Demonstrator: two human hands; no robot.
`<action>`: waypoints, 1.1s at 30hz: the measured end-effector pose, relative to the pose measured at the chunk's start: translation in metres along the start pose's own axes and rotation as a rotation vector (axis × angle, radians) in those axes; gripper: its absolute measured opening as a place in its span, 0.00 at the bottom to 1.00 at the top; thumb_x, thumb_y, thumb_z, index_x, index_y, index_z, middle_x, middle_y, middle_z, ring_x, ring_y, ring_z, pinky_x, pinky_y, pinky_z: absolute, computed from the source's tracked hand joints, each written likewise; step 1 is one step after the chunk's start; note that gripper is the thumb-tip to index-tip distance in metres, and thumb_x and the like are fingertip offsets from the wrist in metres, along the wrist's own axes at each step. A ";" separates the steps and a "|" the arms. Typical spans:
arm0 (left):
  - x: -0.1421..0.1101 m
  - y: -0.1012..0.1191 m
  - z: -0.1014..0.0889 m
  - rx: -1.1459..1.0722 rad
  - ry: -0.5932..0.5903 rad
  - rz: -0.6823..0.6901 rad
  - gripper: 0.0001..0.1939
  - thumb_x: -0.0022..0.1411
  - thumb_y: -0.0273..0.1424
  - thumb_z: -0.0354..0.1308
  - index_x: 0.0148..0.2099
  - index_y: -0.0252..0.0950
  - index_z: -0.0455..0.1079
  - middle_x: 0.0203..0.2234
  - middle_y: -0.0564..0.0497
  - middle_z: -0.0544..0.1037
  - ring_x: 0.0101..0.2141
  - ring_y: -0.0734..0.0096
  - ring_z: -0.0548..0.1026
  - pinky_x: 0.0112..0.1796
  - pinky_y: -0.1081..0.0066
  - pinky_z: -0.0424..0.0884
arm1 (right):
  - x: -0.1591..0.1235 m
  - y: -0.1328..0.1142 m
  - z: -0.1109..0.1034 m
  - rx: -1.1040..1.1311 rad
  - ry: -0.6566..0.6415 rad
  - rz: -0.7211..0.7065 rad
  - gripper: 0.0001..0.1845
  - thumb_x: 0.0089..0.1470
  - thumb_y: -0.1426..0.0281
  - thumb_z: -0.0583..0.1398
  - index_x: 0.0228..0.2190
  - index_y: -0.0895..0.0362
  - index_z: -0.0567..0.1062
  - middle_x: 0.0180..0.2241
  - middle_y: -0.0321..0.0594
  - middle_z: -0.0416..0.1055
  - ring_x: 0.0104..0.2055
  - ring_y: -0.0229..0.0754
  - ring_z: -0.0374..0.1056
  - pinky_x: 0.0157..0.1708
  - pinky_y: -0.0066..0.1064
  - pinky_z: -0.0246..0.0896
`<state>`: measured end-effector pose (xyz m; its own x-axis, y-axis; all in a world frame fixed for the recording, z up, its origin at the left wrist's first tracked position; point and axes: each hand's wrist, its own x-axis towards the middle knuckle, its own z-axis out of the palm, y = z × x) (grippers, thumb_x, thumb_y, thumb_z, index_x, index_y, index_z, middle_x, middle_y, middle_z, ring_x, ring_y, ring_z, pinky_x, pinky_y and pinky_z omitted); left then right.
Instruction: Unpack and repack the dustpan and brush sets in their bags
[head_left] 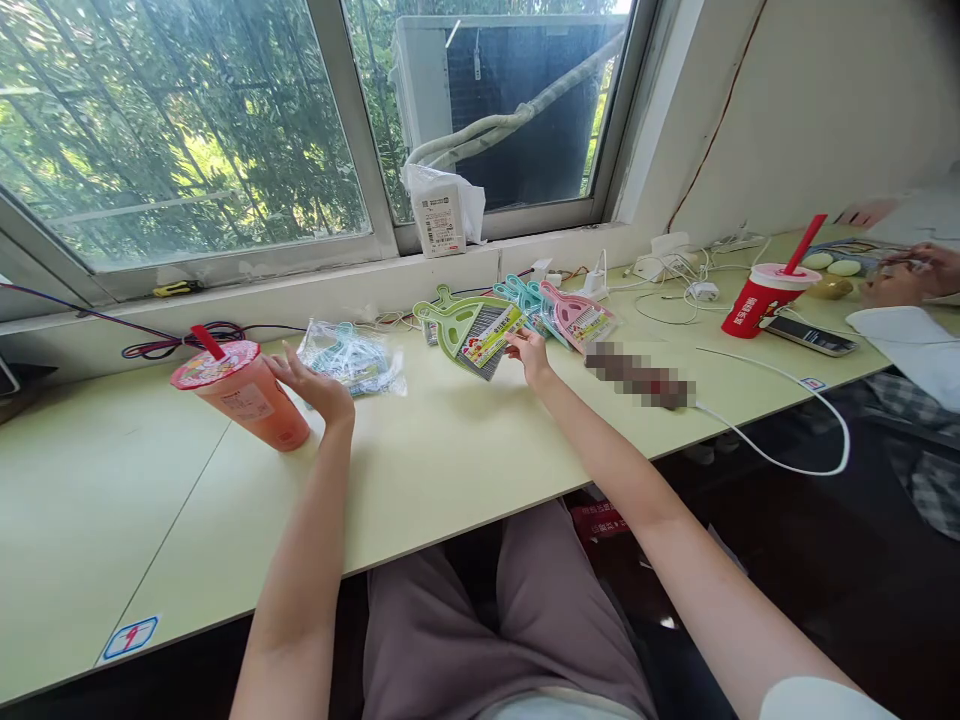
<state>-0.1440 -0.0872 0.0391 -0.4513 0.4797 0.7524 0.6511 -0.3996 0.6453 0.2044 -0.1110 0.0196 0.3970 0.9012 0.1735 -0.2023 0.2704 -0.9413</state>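
Observation:
My right hand point(531, 356) pinches the lower right edge of a small green dustpan-and-brush set point(466, 328), near its printed label. The set is tilted, with its handle pointing to the back left. Just behind my right hand lie blue dustpan sets point(523, 298) and a pink one point(574, 315). My left hand point(311, 388) is open beside a tall plastic cup of orange-pink drink point(259, 400) with a red straw. Its fingertips are at the cup's side; I cannot tell whether they touch. Behind that hand is a clear bag with blue items point(352, 362).
A red cup point(757, 305) and a phone point(810, 335) stand at right, near another person's hand point(907, 275). A white cable point(840, 455) loops over the table edge. Coiled wires point(187, 340) lie back left. A white box point(442, 222) sits on the windowsill.

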 end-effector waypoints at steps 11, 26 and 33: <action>-0.011 0.002 0.004 0.304 -0.598 0.489 0.19 0.66 0.24 0.41 0.43 0.35 0.75 0.62 0.42 0.63 0.66 0.53 0.51 0.63 0.44 0.43 | -0.009 -0.004 0.008 -0.079 -0.033 0.025 0.09 0.45 0.68 0.64 0.30 0.58 0.73 0.31 0.37 0.76 0.22 0.31 0.66 0.22 0.23 0.61; -0.073 0.058 0.046 -0.677 -0.794 -0.304 0.35 0.61 0.44 0.55 0.66 0.39 0.50 0.38 0.47 0.76 0.33 0.70 0.76 0.33 0.68 0.76 | -0.020 0.001 0.022 -0.062 -0.322 0.100 0.14 0.47 0.65 0.64 0.37 0.56 0.72 0.34 0.40 0.77 0.30 0.38 0.73 0.30 0.29 0.69; -0.069 0.072 0.025 -0.375 -0.448 -0.070 0.23 0.70 0.40 0.43 0.62 0.39 0.63 0.48 0.43 0.75 0.45 0.62 0.74 0.48 0.61 0.69 | 0.000 0.003 -0.005 -0.825 -0.028 -0.092 0.23 0.53 0.74 0.58 0.52 0.54 0.67 0.41 0.42 0.76 0.40 0.45 0.73 0.37 0.35 0.69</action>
<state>-0.0505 -0.1291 0.0305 -0.1302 0.7660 0.6295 0.3320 -0.5646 0.7556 0.2083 -0.1113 0.0152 0.3551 0.8987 0.2573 0.5555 0.0184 -0.8313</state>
